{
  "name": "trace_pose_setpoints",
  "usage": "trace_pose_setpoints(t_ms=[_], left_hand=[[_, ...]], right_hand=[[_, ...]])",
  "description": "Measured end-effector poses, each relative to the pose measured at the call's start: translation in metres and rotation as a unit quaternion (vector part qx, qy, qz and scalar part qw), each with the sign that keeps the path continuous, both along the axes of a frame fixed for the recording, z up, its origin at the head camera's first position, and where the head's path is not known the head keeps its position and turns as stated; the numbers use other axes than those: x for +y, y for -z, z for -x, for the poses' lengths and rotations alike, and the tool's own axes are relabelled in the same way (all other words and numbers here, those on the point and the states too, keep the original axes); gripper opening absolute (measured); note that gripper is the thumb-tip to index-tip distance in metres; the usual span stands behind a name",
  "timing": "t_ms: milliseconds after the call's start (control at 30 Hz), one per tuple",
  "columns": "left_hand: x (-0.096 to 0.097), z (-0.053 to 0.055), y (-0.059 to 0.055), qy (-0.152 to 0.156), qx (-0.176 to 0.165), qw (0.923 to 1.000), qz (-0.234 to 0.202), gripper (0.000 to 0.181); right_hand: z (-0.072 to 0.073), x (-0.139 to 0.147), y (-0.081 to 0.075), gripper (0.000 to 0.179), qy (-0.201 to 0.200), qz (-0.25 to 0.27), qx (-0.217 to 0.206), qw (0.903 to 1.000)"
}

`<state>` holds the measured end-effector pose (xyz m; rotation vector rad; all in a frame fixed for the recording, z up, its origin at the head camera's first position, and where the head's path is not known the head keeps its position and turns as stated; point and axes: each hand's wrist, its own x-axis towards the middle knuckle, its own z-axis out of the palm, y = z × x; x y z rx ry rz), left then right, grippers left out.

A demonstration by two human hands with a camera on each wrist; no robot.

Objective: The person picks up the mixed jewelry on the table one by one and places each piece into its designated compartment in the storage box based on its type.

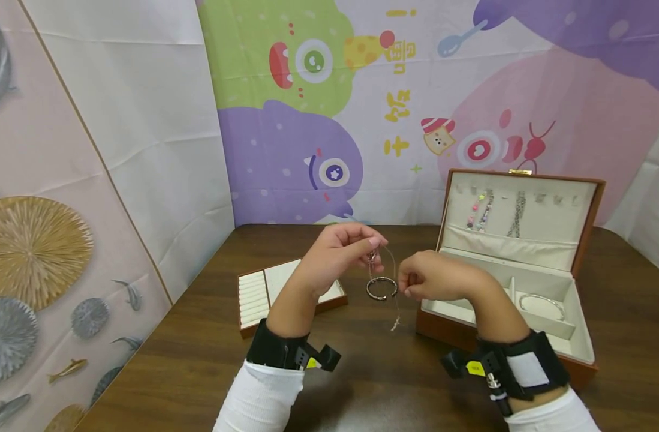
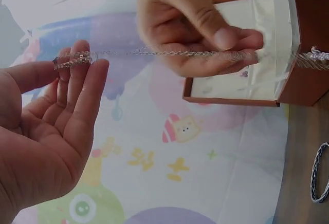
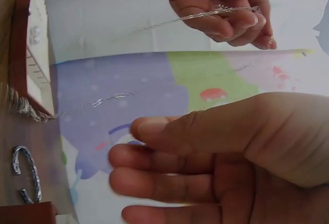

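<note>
Presumably at the straightening step, my left hand (image 1: 338, 252) pinched the chain (image 2: 190, 54) over the table (image 1: 378, 372); my right hand (image 1: 439, 275), loosely spread, held nothing and probably needed to catch the chain's tail (image 1: 396, 324).

Type of place: a table set-up screened off by cloth; whether it stands in a home, office or studio cannot be determined. Evidence: a dark wood-look table (image 1: 372, 378) forms the work surface. Directly behind it hangs a creased sheet (image 1: 383, 186) printed with cartoon monsters, its lettering turned sideways. A fish-patterned drape (image 1: 65, 156) closes the left side, white cloth (image 1: 653, 195) the right. Strapped wrist cameras (image 1: 328, 358) indicate recording.
</note>
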<state>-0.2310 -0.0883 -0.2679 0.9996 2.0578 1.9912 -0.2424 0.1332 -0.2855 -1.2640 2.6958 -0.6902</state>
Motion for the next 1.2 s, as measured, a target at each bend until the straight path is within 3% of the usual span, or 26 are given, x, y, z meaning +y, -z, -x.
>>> trace_pose_setpoints(t_ms=[167, 267, 400, 533, 800, 933, 1067, 1200], left_hand=[[0.002, -0.002, -0.001, -0.017, -0.008, 0.9998, 0.002, 0.022], [0.004, -0.003, -0.002, -0.025, -0.017, 0.9995, 0.001, 0.022], [0.007, -0.005, -0.004, -0.046, -0.037, 0.9983, 0.001, 0.021], [0.01, -0.008, -0.005, -0.068, -0.054, 0.9963, 0.008, 0.02], [0.015, -0.012, -0.003, -0.088, -0.053, 0.9945, 0.017, 0.018], [0.014, -0.012, -0.004, -0.081, -0.053, 0.9953, 0.008, 0.018], [0.013, -0.011, -0.004, -0.08, -0.054, 0.9953, 0.004, 0.018], [0.011, -0.01, -0.004, -0.085, -0.054, 0.9949, 0.007, 0.018]], right_hand=[[-0.008, -0.002, -0.01, 0.004, 0.053, 0.094, 0.059, 0.9924], [-0.016, -0.005, -0.016, 0.004, 0.09, 0.175, 0.093, 0.9761], [-0.028, -0.011, -0.023, 0.004, 0.099, 0.254, 0.11, 0.9558], [-0.035, -0.018, -0.025, 0.006, 0.094, 0.262, 0.129, 0.9517], [-0.037, -0.027, -0.022, 0.011, 0.107, 0.234, 0.229, 0.9386], [-0.038, -0.026, -0.023, 0.009, 0.117, 0.246, 0.212, 0.9386], [-0.04, -0.026, -0.025, 0.007, 0.136, 0.272, 0.16, 0.939], [-0.041, -0.027, -0.026, 0.006, 0.155, 0.315, 0.102, 0.931]])
